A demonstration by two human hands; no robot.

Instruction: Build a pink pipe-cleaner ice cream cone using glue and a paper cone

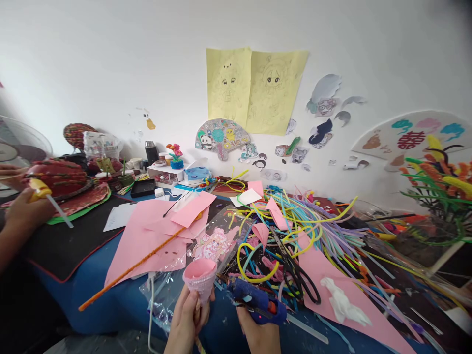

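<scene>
My left hand (188, 317) is closed around a small pink cone (199, 281) with an open top. Its outside looks wrapped in fuzzy pale pink pipe cleaner, and smooth pink shows inside. Just to the right, my right hand (258, 332) grips a blue hot glue gun (258, 301), its nozzle end toward the cone but apart from it. A red light glows on the gun's body, and a translucent glue stick (308, 328) juts out behind. Beyond the cone lies a clear plastic bag (165, 282) with a pink cartoon character picture (214, 244).
Black scissors (295, 270) lie among many colourful pipe cleaners (317, 231). Pink sheets (147, 236) bear a long orange pipe cleaner (136, 265). White crumpled tissue (342, 302) sits at right. A co-worker's hand (27, 211) holds a yellow tool with a translucent stick at far left.
</scene>
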